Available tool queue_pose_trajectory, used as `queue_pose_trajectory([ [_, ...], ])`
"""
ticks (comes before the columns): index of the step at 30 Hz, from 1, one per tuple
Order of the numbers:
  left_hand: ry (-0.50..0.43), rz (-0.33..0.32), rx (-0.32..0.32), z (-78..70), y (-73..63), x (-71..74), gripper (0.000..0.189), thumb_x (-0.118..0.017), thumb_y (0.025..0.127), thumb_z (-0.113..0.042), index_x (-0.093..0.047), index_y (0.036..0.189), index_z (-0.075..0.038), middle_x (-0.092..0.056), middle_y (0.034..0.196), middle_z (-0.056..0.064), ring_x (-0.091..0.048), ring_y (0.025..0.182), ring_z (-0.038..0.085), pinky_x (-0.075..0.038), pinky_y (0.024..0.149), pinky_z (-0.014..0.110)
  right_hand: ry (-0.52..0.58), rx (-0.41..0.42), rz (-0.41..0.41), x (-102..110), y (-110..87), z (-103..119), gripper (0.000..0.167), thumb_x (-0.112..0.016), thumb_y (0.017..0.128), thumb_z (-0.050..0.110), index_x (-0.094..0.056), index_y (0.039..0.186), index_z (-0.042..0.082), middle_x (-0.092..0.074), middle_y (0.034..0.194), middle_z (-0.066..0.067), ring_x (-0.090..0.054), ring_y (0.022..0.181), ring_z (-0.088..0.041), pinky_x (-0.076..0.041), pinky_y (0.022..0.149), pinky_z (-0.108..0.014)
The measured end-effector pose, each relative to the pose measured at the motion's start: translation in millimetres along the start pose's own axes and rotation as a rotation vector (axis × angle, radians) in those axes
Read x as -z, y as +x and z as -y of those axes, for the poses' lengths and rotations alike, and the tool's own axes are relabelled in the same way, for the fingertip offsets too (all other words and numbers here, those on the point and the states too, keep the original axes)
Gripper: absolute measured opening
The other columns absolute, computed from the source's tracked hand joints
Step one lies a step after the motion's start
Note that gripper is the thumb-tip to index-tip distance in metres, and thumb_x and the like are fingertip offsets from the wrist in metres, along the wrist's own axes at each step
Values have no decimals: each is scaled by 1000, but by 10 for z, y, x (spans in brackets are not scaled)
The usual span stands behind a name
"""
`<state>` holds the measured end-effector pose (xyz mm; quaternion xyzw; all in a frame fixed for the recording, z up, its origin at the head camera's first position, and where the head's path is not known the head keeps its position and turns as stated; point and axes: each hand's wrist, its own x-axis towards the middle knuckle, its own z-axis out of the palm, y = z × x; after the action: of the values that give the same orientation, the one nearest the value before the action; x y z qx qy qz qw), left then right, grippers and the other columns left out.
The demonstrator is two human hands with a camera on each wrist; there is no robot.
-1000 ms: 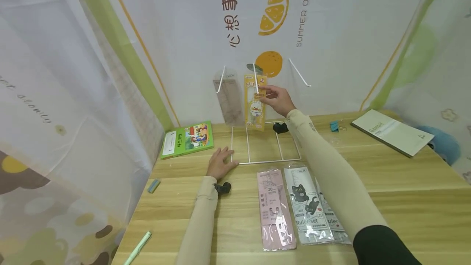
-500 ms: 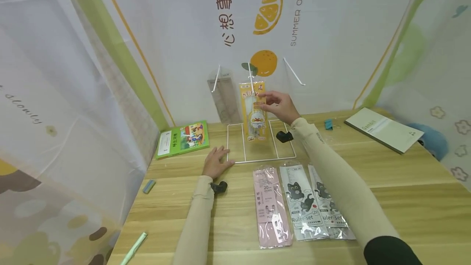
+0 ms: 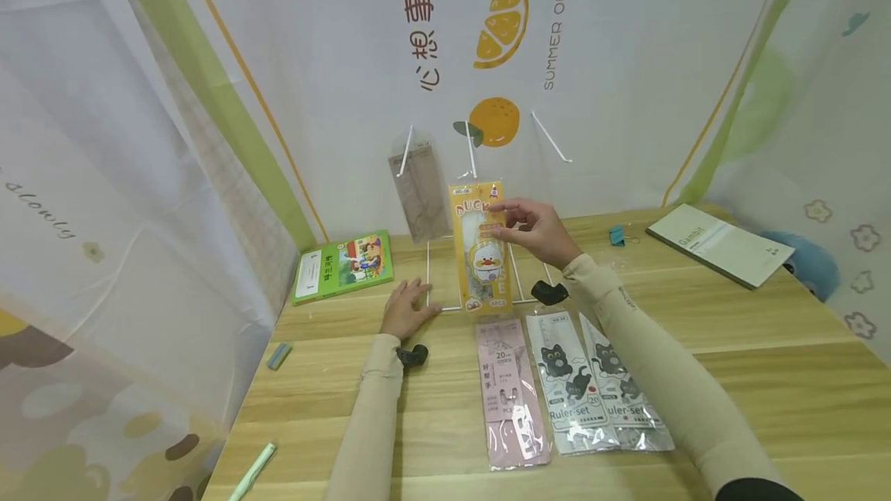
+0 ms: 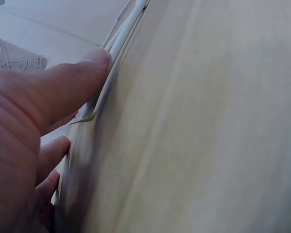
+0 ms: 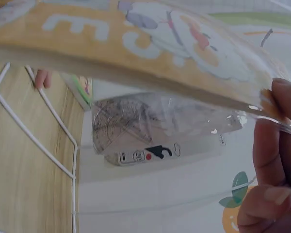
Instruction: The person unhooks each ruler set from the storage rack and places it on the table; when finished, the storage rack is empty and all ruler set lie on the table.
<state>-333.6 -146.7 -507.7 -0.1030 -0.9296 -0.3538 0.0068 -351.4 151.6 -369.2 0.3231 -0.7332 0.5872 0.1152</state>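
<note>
My right hand (image 3: 536, 230) pinches the right edge of a yellow ruler packet (image 3: 480, 296) printed DUCK, between thumb and fingers. The packet is upright in a clear sleeve, below and in front of the middle prong (image 3: 469, 149) of a white wire rack (image 3: 428, 273), and apart from that prong. On the left prong (image 3: 406, 149) hangs a greyish-pink ruler packet (image 3: 420, 195); a protractor shows through it in the right wrist view. My left hand (image 3: 407, 309) rests at the rack's front left corner, thumb (image 4: 82, 77) pressing the base wire, fingers spread on the table.
A pink packet (image 3: 511, 400) and two cat-printed ruler sets (image 3: 574, 393) lie in front of the rack. The rack's right prong (image 3: 550, 136) bears nothing. Around lie a green book (image 3: 344, 265), an eraser (image 3: 279, 356), a pen (image 3: 253, 472), a blue clip (image 3: 617, 236) and a notebook (image 3: 720, 244).
My right hand has drawn the yellow packet off the middle prong, downward and toward me. The left hand stays on the rack's corner. The view has shifted slightly.
</note>
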Motion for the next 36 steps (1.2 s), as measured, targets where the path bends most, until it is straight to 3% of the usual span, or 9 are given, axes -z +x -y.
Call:
queue_pose_trajectory([
  [6,-11,3,7,-4,-5,1,56,-72,93,-32,-56,142,-9,-36,161,15,-18,153,40,-13,122,64,71,56,-13,-9,-113,90,38,-73,84,-11,-65,120,-11,-67,86,-7,-60,71,-10,-55,63,-19],
  [12,-21,-2,2,-3,-17,4,56,-73,93,-31,-57,141,-9,-36,161,16,-18,152,41,-12,122,65,118,88,-9,-38,-157,217,37,-71,84,-14,-63,121,-13,-73,99,3,-62,73,-11,-58,65,-22],
  [18,-26,-7,-14,4,-14,7,55,-74,92,-28,-58,140,-7,-37,159,18,-20,152,43,-13,121,66,123,70,-24,-116,-295,315,37,-72,86,-10,-64,121,-11,-71,87,-4,-61,70,-12,-57,62,-22],
  [21,-14,-7,-14,13,2,-4,55,-73,93,-29,-58,140,-8,-37,159,18,-20,151,43,-14,121,66,123,-31,-23,-218,-422,317,39,-74,87,-4,-64,124,-8,-68,81,-5,-58,69,-10,-53,61,-20],
  [30,2,8,-16,13,12,-1,55,-71,94,-30,-57,141,-6,-36,160,19,-20,151,44,-14,121,66,149,-531,92,-710,-881,44,44,-77,88,7,-63,127,-5,-64,72,1,-59,68,-9,-55,70,-30],
  [33,23,7,-20,13,18,1,55,-71,94,-30,-57,141,-7,-37,160,19,-20,151,44,-15,121,66,143,-625,133,-879,-996,-51,43,-77,86,6,-63,125,-6,-69,77,-4,-66,70,-12,-58,70,-31],
  [36,22,8,-16,9,23,0,55,-71,94,-30,-57,142,-7,-36,160,19,-20,152,43,-14,121,65,97,-655,154,-1015,-1061,-118,41,-79,83,5,-65,121,-7,-71,78,-8,-67,67,-12,-59,65,-29],
])
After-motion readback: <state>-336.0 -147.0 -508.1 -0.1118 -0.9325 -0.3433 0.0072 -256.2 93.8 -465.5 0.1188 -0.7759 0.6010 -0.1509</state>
